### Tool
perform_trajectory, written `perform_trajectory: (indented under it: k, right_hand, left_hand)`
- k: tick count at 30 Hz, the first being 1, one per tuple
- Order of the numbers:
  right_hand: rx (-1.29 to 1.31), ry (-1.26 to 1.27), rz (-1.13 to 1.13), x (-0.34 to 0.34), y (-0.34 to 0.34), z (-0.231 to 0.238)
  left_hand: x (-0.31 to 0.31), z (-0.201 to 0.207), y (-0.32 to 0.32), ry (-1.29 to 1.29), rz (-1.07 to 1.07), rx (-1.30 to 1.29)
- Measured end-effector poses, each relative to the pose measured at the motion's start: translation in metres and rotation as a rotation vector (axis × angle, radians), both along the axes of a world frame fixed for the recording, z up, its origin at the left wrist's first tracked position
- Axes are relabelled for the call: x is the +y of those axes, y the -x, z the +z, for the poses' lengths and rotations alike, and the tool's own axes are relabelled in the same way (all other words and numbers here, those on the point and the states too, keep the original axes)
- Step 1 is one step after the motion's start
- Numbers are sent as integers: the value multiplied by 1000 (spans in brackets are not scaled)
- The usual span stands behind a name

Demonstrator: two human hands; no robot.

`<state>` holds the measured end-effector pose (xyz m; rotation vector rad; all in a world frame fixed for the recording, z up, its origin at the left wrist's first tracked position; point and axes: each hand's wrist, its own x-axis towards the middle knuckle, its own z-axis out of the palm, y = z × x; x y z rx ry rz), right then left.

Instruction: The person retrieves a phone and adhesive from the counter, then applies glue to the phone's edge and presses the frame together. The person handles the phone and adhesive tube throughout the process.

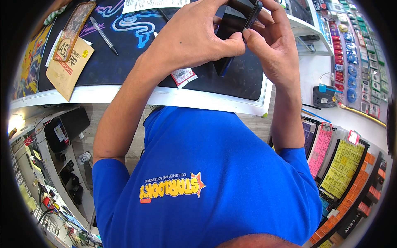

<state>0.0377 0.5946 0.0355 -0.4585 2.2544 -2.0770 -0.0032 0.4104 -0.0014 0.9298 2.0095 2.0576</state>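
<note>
At the far edge of the view I hold up a black smartphone [239, 20] with a glossy dark face. My left hand [194, 39] grips its left side, thumb pressed near the lower edge. My right hand [271, 43] wraps the other side, its thumb tip meeting the phone close to the left thumb. Below the hands a dark flat piece with a blue edge [223, 67] shows; whether it belongs to the phone I cannot tell. Near my left wrist a small white-and-red packet [184, 77] lies on the black desk mat [136, 68].
To the left lie a silver pen [104, 35], a tan cardboard sleeve [69, 78] and a brownish see-through phone case [75, 29]. White printed paper [155, 4] rests at the back. The white desk edge [124, 99] runs before me; racks of packaged accessories [351, 62] stand right.
</note>
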Motion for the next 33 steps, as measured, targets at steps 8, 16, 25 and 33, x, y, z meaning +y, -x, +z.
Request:
perform_trajectory:
  k: [8, 16, 25, 33]
  right_hand:
    - [-14, 18, 48, 4, 0, 0]
    - [-23, 39, 26, 8, -4, -3]
    - [-91, 53, -18, 14, 1, -21]
    - [-125, -12, -94, 4, 5, -20]
  left_hand:
    - [-5, 17, -12, 19, 19, 0]
    - [-5, 21, -14, 13, 7, 11]
    - [-6, 18, -9, -43, -64, -75]
    - [-10, 24, 11, -27, -138, -227]
